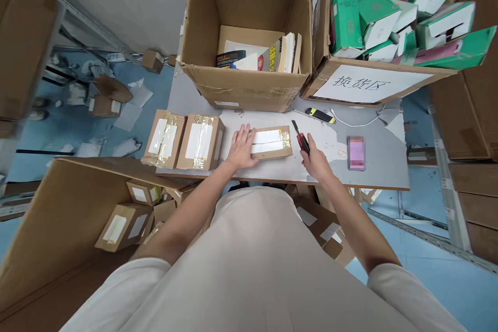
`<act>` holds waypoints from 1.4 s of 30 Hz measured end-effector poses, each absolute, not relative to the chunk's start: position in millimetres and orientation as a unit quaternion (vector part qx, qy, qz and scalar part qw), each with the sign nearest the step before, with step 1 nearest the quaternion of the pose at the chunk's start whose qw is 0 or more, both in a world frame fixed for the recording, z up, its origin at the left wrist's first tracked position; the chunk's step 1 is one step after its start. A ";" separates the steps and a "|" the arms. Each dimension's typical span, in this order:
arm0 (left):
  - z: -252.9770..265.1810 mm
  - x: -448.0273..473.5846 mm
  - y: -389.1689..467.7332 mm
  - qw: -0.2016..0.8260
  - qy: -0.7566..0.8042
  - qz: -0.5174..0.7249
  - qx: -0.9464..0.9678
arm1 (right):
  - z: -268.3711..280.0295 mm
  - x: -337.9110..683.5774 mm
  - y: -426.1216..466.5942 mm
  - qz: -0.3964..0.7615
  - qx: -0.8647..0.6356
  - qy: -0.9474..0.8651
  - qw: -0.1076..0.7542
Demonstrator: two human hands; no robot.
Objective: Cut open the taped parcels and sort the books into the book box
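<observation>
My left hand [241, 148] rests with fingers apart on the left end of a small taped cardboard box [272, 142] with white labels, which lies on the table. My right hand [316, 160] is wrapped round a red and black box cutter [302, 141]. Its blade points up and to the left, just right of the box and apart from it. To the left of my left hand stand two more taped boxes, one nearer [200, 140] and one farther left [165, 135].
Behind is a large open carton [249, 85] with books. A carton of green boxes [369, 83] stands back right. A yellow and black cutter [320, 115] and a phone [356, 153] lie on the table [387, 166]. A big carton [58, 207] with parcels is at lower left.
</observation>
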State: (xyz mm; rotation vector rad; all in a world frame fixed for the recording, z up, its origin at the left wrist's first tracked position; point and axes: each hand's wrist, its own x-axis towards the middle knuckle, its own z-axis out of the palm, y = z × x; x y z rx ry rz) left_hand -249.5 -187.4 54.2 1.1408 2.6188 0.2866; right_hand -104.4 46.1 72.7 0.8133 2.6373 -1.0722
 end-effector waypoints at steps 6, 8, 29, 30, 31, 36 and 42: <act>53.7 -251.5 -161.7 0.163 0.901 0.037 0.399 | 87.8 -93.6 30.8 -0.195 0.209 0.938 0.194; 52.5 -247.5 -161.9 0.151 0.907 0.040 0.390 | 89.5 -96.2 26.1 -0.176 0.213 0.937 0.215; 43.8 -233.2 -157.9 0.171 0.921 0.077 0.341 | 115.3 -104.8 -9.6 -0.045 0.248 0.915 0.315; 43.6 -232.4 -157.2 0.171 0.922 0.074 0.338 | 116.2 -102.3 -8.8 -0.045 0.247 0.913 0.321; 43.4 -231.5 -156.6 0.170 0.924 0.072 0.335 | 117.0 -99.1 -8.4 -0.045 0.244 0.910 0.332; 41.7 -228.5 -156.6 0.157 0.926 0.075 0.334 | 118.3 -80.0 -7.9 -0.082 0.216 0.905 0.357; 43.6 -234.6 -160.0 0.169 0.916 0.075 0.355 | 128.1 -42.7 5.7 -0.132 0.241 0.925 0.262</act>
